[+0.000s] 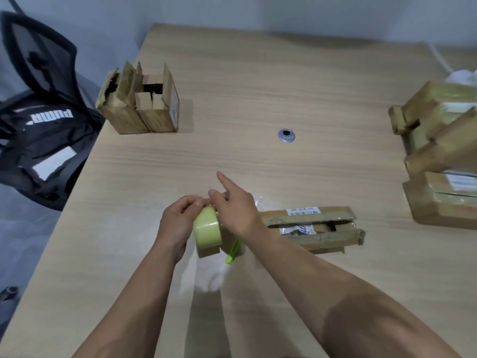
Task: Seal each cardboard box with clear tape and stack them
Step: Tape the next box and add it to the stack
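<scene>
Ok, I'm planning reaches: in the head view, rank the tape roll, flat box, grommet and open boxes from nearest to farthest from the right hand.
1. Tape roll, touching the right hand.
2. Flat box, just right of that hand.
3. Grommet, mid-table, beyond the hand.
4. Open boxes, far left corner.

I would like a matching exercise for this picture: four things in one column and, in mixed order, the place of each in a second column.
1. tape roll
2. open boxes
3. cable grommet
4. black Puma bag

a. on the chair
b. middle of the table
c. in the left hand
d. left edge of the table

Pairs: 1-c, 2-d, 3-b, 4-a
</scene>
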`<state>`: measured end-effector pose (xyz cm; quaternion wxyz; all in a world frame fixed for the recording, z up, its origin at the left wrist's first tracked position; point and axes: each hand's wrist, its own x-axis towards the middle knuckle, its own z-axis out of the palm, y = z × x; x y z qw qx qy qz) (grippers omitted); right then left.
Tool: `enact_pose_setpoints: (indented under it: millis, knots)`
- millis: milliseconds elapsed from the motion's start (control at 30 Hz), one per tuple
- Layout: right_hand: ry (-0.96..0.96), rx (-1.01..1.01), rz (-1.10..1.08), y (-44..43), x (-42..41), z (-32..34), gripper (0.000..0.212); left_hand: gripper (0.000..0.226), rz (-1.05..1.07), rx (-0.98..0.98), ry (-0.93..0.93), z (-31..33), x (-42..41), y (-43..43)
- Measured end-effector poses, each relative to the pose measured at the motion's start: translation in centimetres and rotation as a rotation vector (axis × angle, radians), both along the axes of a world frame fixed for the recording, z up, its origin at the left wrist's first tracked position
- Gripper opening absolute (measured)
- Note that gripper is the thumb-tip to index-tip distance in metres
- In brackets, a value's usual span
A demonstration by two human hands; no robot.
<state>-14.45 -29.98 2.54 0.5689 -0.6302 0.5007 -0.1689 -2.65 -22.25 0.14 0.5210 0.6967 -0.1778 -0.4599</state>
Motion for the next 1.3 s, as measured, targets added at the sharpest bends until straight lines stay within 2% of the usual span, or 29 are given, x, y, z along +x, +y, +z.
enact_pose_setpoints:
  millis: [67,200,333,433,467,533,633,767,867,1000,1133,1200,1300]
  knots:
    - [-0.004,-0.055,-0.01,-1.2,-2.2,1.0,0.052,0.017,0.002,-0.039,-0.042,0.5,-1.3,-0.1]
    - [0.055,-0.207,0.055,-3.5,-8.5,2.3,0.035,0.024,-0.01,-0.121,-0.097,1.7,-3.2,-0.7]
    - [0.317,-0.392,0.269,-4.0,-14.8,1.3,0.044,0.031,-0.056,-0.13,-0.064,2.9,-4.7,-1.6]
    - [0.528,-0.507,0.348,-3.6,-19.1,-0.3,0.063,0.031,-0.158,-0.091,-0.113,4.4,-6.9,-2.4]
    - [0.583,-0.54,0.371,-3.5,-20.5,-1.0,0.065,0.029,-0.203,-0.076,-0.138,4.9,-7.9,-2.7]
    - [0.647,-0.577,0.405,-3.3,-22.4,-2.6,0.054,0.026,-0.307,-0.042,-0.181,5.6,-9.4,-3.3]
    - [0.638,-0.629,0.388,-3.0,-24.5,-4.3,0.042,0.021,-0.472,0.03,-0.197,6.0,-11.3,-4.4]
    - [0.443,-0.809,0.347,-2.9,-27.1,-6.8,0.025,0.023,-0.706,0.196,-0.304,6.2,-14.7,-6.3]
    - [0.335,-0.918,0.307,-3.6,-27.8,-8.2,0.02,0.022,-0.865,0.32,-0.419,5.8,-18.0,-7.7]
    - [0.26,-1.0,0.319,-3.9,-28.4,-8.5,0.021,0.021,-0.974,0.404,-0.533,4.8,-21.0,-8.6]
    - [0.294,-0.949,0.255,-3.5,-30.0,-8.7,0.025,0.021,-1.073,0.462,-0.635,4.4,-22.1,-10.3]
    - [0.305,-0.757,0.096,-3.2,-30.7,-8.6,0.023,0.022,-1.146,0.472,-0.623,4.6,-22.9,-11.5]
    - [0.287,-0.437,-0.087,-3.2,-30.7,-7.8,0.042,0.021,-1.201,0.45,-0.597,4.7,-24.0,-13.1]
